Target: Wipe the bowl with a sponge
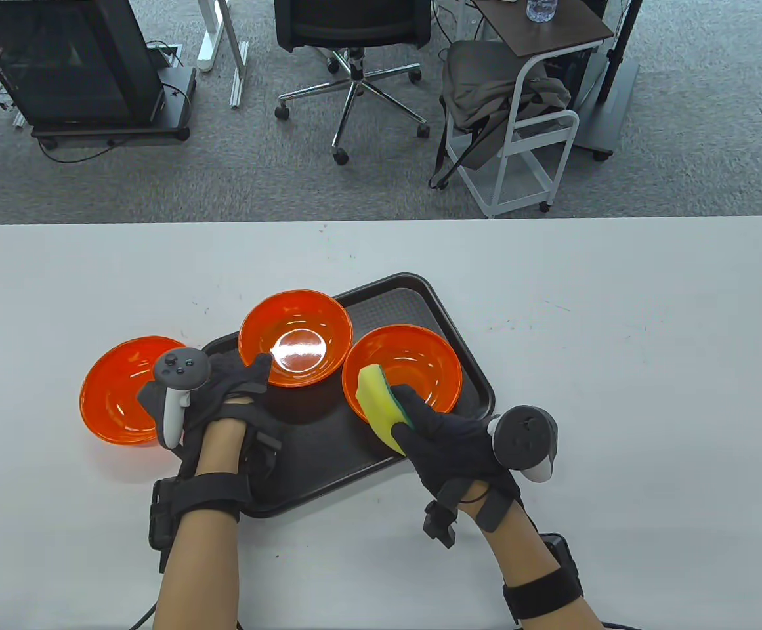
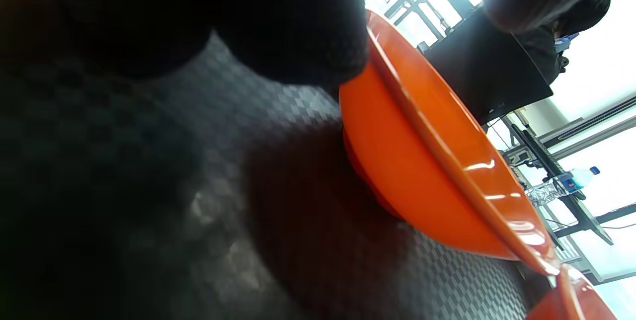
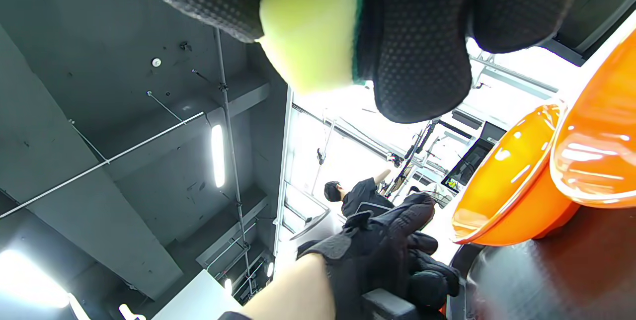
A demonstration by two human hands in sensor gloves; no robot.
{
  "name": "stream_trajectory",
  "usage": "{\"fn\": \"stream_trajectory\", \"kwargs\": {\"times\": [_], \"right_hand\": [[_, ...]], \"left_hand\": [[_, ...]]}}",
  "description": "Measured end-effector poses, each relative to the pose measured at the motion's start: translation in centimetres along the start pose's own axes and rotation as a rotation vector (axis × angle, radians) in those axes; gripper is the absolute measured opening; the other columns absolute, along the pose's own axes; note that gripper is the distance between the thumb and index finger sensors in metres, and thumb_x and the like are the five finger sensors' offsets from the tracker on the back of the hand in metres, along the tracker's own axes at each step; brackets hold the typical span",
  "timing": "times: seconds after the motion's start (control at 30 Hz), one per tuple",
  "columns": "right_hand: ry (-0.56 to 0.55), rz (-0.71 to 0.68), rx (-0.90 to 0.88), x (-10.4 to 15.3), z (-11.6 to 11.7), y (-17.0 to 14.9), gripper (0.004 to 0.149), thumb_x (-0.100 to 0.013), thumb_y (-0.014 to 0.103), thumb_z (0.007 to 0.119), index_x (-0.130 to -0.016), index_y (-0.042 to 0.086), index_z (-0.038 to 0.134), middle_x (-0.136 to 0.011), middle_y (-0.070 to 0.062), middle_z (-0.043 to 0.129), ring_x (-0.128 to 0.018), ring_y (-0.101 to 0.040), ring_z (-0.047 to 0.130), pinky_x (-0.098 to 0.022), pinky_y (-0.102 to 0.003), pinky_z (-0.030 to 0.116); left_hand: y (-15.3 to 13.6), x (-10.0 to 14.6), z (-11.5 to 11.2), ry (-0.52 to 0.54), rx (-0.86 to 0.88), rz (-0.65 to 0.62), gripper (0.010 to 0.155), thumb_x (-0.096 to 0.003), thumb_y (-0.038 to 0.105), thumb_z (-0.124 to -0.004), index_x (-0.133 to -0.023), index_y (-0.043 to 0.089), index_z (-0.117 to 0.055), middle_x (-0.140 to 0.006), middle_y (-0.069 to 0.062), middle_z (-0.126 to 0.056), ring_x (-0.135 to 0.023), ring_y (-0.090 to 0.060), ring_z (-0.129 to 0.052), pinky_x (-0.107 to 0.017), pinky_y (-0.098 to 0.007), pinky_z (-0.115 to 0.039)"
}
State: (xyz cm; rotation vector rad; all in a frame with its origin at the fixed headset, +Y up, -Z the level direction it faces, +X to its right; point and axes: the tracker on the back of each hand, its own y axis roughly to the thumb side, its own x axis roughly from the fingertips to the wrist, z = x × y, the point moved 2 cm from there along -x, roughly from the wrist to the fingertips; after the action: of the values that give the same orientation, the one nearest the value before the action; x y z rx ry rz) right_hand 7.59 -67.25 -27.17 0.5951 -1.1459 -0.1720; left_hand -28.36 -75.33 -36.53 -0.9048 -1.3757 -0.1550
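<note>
Table view: three orange bowls are present; two stand on the dark tray (image 1: 446,315), one (image 1: 121,390) on the white table (image 1: 617,328) just left of it. The right hand (image 1: 449,446) grips the yellow sponge (image 1: 377,403) at the near rim of the right bowl (image 1: 413,367). The left hand (image 1: 223,394) lies on the tray, fingers extended, touching the middle bowl (image 1: 295,335). Grey carpet, an office chair (image 1: 354,39) and a cart (image 1: 525,118) lie beyond the far edge. Left wrist view: a fingertip (image 2: 298,27) contacts the bowl rim. Right wrist view: fingers (image 3: 417,46) clamp the sponge.
</note>
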Motion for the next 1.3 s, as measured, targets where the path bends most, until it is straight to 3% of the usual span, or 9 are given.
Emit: {"fn": "stream_trajectory", "kwargs": {"times": [0.23, 0.5, 0.77, 0.93, 1.13, 1.3], "right_hand": [[0.004, 0.000, 0.016, -0.1, -0.2, 0.1, 0.054, -0.057, 0.031, 0.073, -0.095, -0.001, 0.052, -0.086, -0.032, 0.080, -0.062, -0.042, 0.098, -0.050, -0.064, 0.073], [-0.020, -0.008, 0.039, -0.1, -0.8, 0.2, 0.054, -0.057, 0.031, 0.073, -0.095, -0.002, 0.053, -0.085, -0.032, 0.081, -0.061, -0.042, 0.098, -0.050, -0.064, 0.073], [-0.008, 0.002, 0.091, -0.1, -1.0, 0.2, 0.054, -0.057, 0.031, 0.073, -0.095, -0.002, 0.053, -0.085, -0.032, 0.081, -0.061, -0.042, 0.098, -0.050, -0.064, 0.073], [-0.017, 0.000, 0.097, -0.1, -1.3, 0.3, 0.054, -0.057, 0.031, 0.073, -0.095, -0.002, 0.053, -0.085, -0.032, 0.081, -0.061, -0.042, 0.098, -0.050, -0.064, 0.073], [-0.011, -0.006, 0.121, 0.1, -1.1, 0.3, 0.054, -0.056, 0.031, 0.073, -0.095, -0.001, 0.053, -0.085, -0.031, 0.081, -0.061, -0.042, 0.098, -0.050, -0.064, 0.074], [0.003, -0.016, 0.158, 0.3, -0.7, 0.4, 0.054, -0.056, 0.031, 0.074, -0.095, -0.001, 0.054, -0.086, -0.031, 0.081, -0.061, -0.042, 0.099, -0.049, -0.064, 0.074]], "left_hand": [[-0.8, -2.7, -2.4, -0.081, 0.018, 0.077, 0.091, -0.0515, 0.065, -0.076, -0.105, 0.005, -0.033, -0.069, -0.017, -0.085, -0.031, -0.016, -0.098, -0.030, -0.039, -0.088], [-0.9, -3.4, -2.4, 0.044, 0.183, 0.065, 0.067, -0.0527, 0.044, -0.078, -0.100, 0.003, -0.053, -0.052, -0.005, -0.095, -0.011, -0.008, -0.100, -0.015, -0.033, -0.092], [-1.2, -2.6, -1.6, 0.063, 0.240, 0.013, 0.062, -0.0532, 0.042, -0.074, -0.100, 0.006, -0.056, -0.049, -0.008, -0.094, -0.010, -0.006, -0.099, -0.014, -0.031, -0.092], [-1.1, -0.8, -0.1, 0.081, 0.236, -0.039, 0.061, -0.0533, 0.042, -0.074, -0.100, 0.007, -0.056, -0.049, -0.008, -0.094, -0.010, -0.005, -0.098, -0.014, -0.031, -0.092], [0.3, 3.5, 1.8, 0.056, 0.177, -0.175, 0.061, -0.0536, 0.042, -0.073, -0.100, 0.007, -0.056, -0.049, -0.008, -0.094, -0.010, -0.006, -0.098, -0.015, -0.031, -0.092], [2.5, 8.0, 1.3, -0.066, 0.128, -0.334, 0.059, -0.0543, 0.043, -0.073, -0.101, 0.008, -0.060, -0.048, -0.008, -0.094, -0.009, -0.006, -0.098, -0.014, -0.032, -0.092]]}}
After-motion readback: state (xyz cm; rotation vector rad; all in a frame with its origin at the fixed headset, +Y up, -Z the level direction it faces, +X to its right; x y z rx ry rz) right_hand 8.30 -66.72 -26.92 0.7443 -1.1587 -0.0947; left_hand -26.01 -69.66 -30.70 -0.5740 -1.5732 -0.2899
